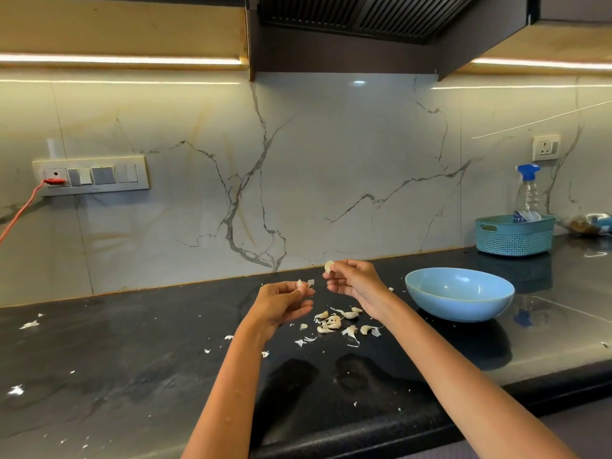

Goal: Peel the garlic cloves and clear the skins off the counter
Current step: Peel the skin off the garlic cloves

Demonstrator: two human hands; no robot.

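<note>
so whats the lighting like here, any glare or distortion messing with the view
Head view: warm strip lights under the cabinets wash the backsplash; a small glare spot sits below the hood; the black counter reflects the blue bowl; wide-angle bending curves the counter edge; the hands stay sharp enough.

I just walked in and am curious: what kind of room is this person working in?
Most likely a home kitchen: a black stone counter under a range hood, with a marble-look backsplash, a blue bowl and garlic cloves being peeled.

Pale garlic cloves (334,323) and papery skins (29,324) litter the counter (132,359).
</note>
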